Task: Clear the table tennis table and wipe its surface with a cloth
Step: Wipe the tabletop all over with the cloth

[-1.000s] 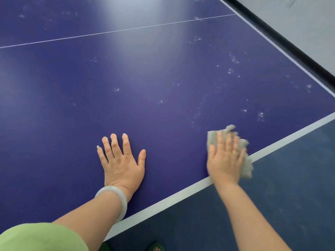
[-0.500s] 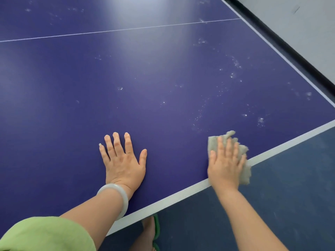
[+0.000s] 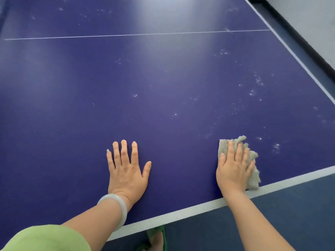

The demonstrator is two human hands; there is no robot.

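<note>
Right hand (image 3: 233,171) lies flat, fingers (image 3: 231,151) straight, pressing the grey cloth (image 3: 252,160) onto the counter (image 3: 163,78) at its near white edge, left hand (image 3: 126,169) splayed and empty, and the pale specks (image 3: 276,147) sit just ahead-right of the cloth, nearest the right hand.

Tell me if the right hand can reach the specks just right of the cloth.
Probably yes. The right hand lies flat on the cloth, and only bare table separates it from the specks.
</note>
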